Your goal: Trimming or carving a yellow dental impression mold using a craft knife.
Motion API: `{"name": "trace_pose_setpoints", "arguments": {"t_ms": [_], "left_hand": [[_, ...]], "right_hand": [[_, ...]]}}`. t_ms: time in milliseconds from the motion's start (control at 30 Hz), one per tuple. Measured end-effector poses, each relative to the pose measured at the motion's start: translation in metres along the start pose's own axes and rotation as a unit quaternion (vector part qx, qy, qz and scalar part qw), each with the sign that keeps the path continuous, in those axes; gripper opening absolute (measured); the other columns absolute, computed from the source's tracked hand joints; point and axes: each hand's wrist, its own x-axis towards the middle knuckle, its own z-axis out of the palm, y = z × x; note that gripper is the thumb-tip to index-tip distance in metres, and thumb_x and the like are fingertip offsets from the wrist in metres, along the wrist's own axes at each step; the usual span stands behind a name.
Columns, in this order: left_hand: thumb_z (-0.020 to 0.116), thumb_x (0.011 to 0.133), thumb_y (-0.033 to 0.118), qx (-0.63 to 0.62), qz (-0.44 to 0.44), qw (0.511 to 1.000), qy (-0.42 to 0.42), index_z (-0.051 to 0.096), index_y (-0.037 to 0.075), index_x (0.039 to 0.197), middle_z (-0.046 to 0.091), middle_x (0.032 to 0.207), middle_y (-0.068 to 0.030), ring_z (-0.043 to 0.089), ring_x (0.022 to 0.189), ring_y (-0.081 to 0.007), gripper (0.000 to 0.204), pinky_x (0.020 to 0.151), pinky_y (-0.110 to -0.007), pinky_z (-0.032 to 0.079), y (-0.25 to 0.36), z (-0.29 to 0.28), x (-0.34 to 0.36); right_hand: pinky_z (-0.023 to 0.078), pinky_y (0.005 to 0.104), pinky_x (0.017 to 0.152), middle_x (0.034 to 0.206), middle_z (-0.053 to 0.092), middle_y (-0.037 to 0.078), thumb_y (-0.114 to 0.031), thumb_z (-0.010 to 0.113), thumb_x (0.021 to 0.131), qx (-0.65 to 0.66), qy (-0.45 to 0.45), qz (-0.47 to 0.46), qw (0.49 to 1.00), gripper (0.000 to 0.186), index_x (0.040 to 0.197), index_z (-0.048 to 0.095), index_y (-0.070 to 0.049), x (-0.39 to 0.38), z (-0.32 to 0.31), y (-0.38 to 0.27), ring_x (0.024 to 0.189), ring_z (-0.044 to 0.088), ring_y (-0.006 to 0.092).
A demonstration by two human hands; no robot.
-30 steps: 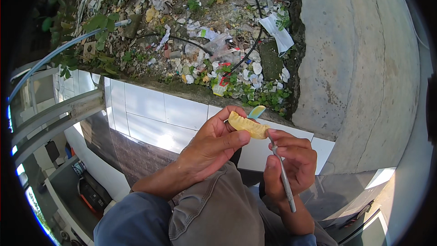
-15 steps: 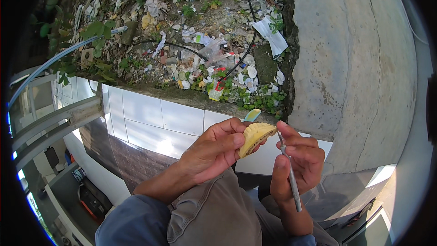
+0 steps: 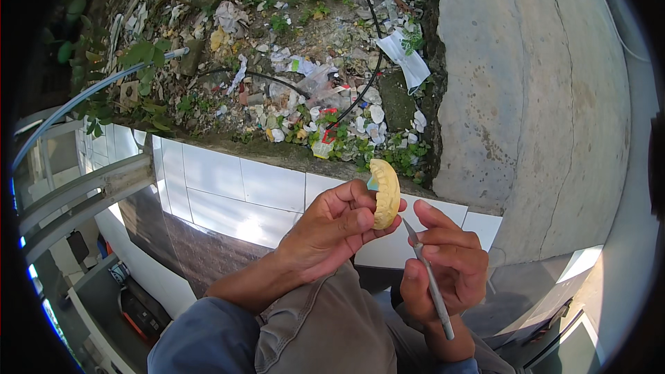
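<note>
Head view. Left hand (image 3: 322,228): grip pinching a yellow toothed cast (image 3: 389,197), thumb against fingers, in front of the white tiles (image 3: 273,183). Right hand (image 3: 454,263): grip closed pen-fashion on a slim grey knife (image 3: 433,285), at the tiles' right end. Cast swung from slanted to near upright, teeth facing left; smooth outer side now toward blade. Tip near its lower end; contact unclear.
</note>
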Motion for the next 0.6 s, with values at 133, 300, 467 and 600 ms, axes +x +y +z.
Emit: {"name": "trace_pose_setpoints", "arguments": {"t_ms": [133,300,467,600], "left_hand": [[0.066,0.083,0.009,0.023,0.041,0.999,0.015,0.044,0.005,0.114,0.057,0.112,-0.0131,0.055,0.108,-0.0202,0.039,0.1,-0.038,0.04,-0.001,0.002,0.003],[0.075,0.076,0.019,0.107,0.054,0.992,0.036,0.027,0.005,0.135,0.059,0.105,-0.0123,0.056,0.104,-0.0215,0.077,0.095,-0.037,0.04,0.002,0.016,0.006],[0.073,0.075,0.013,0.148,0.091,0.984,0.047,0.027,0.003,0.135,0.059,0.104,-0.0128,0.057,0.103,-0.0211,0.077,0.093,-0.036,0.043,0.003,0.02,0.005],[0.074,0.074,0.012,0.152,0.101,0.982,0.042,0.029,0.003,0.134,0.059,0.104,-0.0129,0.057,0.102,-0.0202,0.075,0.09,-0.035,0.045,0.004,0.02,0.004]], "right_hand": [[0.052,0.0426,0.084,0.088,0.055,0.018,-0.01,0.064,0.082,0.026,0.005,0.027,0.999,0.024,0.096,0.047,0.0,-0.003,0.001,-0.003,0.094,0.062,0.0356],[0.054,0.0406,0.078,0.088,0.055,0.018,-0.01,0.064,0.082,0.018,0.009,0.028,0.999,0.023,0.095,0.048,0.0,-0.004,0.003,-0.006,0.089,0.063,0.0341],[0.055,0.0393,0.075,0.084,0.059,0.017,-0.003,0.067,0.073,-0.002,0.013,-0.017,1.0,0.023,0.09,0.052,0.0,0.002,0.005,-0.002,0.087,0.064,0.0348],[0.053,0.0416,0.078,0.083,0.056,0.016,-0.009,0.063,0.078,-0.011,-0.007,-0.011,1.0,0.02,0.092,0.051,-0.002,-0.001,0.005,-0.002,0.089,0.063,0.0339]]}}
